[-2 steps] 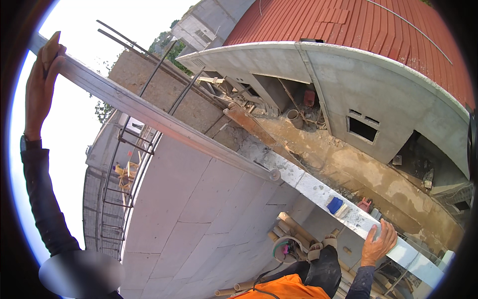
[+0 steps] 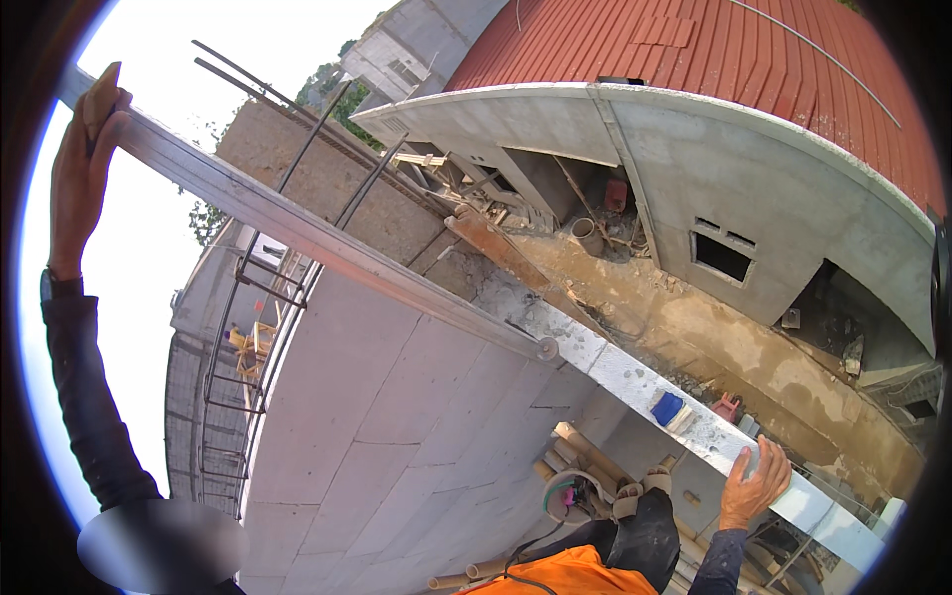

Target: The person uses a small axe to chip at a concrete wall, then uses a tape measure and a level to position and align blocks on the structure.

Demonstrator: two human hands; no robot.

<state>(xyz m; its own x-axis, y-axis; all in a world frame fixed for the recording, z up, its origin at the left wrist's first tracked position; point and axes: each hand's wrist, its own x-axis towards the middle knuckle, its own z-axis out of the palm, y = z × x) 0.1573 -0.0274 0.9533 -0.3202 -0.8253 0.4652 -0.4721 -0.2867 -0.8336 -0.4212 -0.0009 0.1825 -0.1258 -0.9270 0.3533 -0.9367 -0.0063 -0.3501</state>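
Observation:
At the upper left my raised left hand [image 2: 89, 164] is closed around the upper end of a long aluminium straightedge [image 2: 327, 238]. The bar slants down to the right along the face of a pale block wall [image 2: 387, 426], its lower end near the wall's top edge. My right hand [image 2: 756, 483] lies on the narrow white wall top [image 2: 635, 379], fingers stretched out and holding no tool. Left of that hand, on the same wall top, sits a small blue item with pale bristles, like a wide brush [image 2: 670, 409].
Below the wall are a bucket [image 2: 572, 496] and several bamboo poles [image 2: 593, 456]. Steel rebar [image 2: 238, 367] rises beyond the wall's left end. Past the wall, the ground drops to a muddy yard [image 2: 674, 317] beside a grey building [image 2: 754, 169] with a red roof [image 2: 694, 59].

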